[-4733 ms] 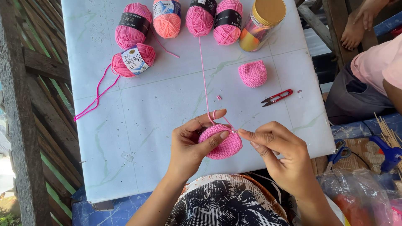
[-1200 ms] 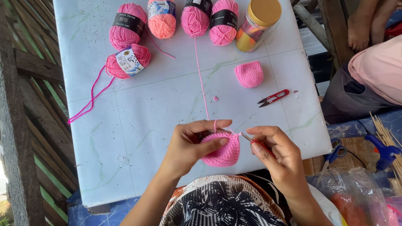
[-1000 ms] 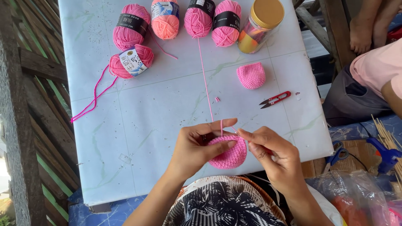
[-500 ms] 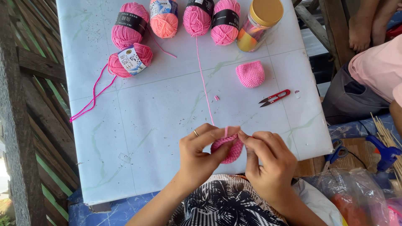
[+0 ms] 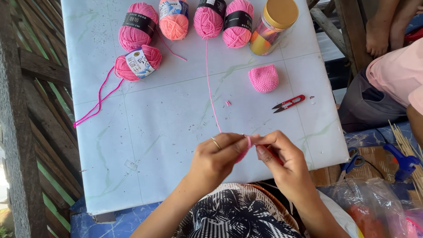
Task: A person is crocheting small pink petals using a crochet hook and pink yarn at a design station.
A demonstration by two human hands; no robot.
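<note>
— What have I got in the hands?

— My left hand (image 5: pixel 216 159) pinches the pink crochet piece (image 5: pixel 243 154), mostly hidden behind the fingers, at the near table (image 5: pixel 145 132) edge. My right hand (image 5: pixel 282 161) is clenched around a red-handled crochet hook (image 5: pixel 274 154), tip touching the piece.

— And the yarn?

— A pink strand (image 5: pixel 210 88) runs away from the pinch up to a pink ball (image 5: pixel 209 20) at the far edge. Beyond my right hand lie red snips (image 5: pixel 288 103) and a finished pink cap (image 5: pixel 263 78).

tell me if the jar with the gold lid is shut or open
Shut: the gold lid sits on the jar.
</note>
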